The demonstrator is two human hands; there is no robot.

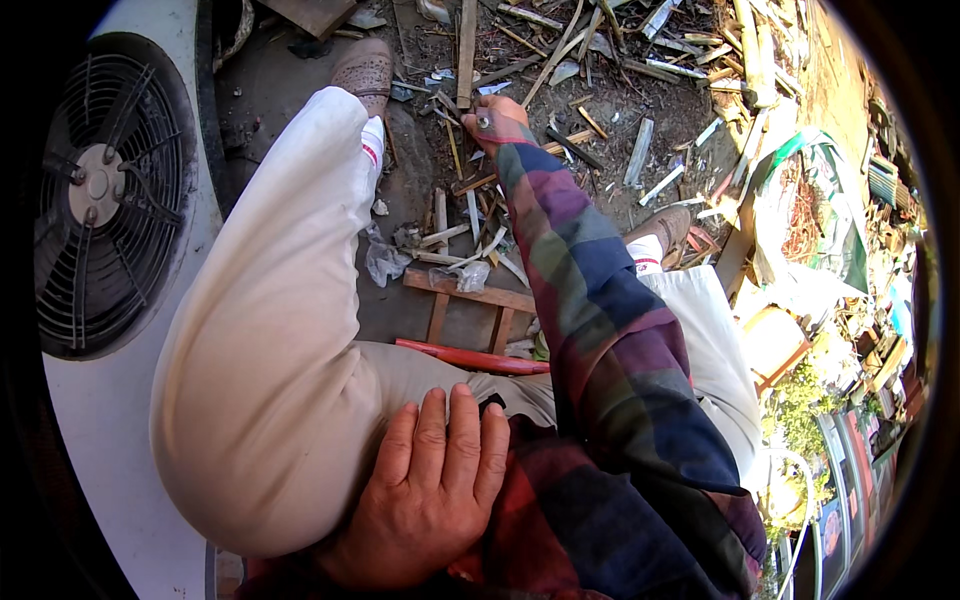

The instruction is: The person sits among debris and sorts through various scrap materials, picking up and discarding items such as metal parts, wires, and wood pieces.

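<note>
My left hand (435,485) lies flat on my lap, its fingers stretched out over the light trousers (265,300). My right arm, in a plaid sleeve (600,270), reaches down and away to the littered ground. At its end my right hand (503,122) is closed, with the fingers curled and mostly hidden. A small shiny spot shows at the knuckles, and I cannot tell what it is. Just beyond the hand a narrow wooden strip (467,50) ends close to the thumb. Whether the hand touches that strip is unclear.
A white outdoor fan unit (105,195) stands at my left. Below my right hand lie a small wooden frame (470,290), a red bar (470,358) and a clear plastic scrap (385,258). Wood splinters cover the ground; a green-white sack (815,210) lies right.
</note>
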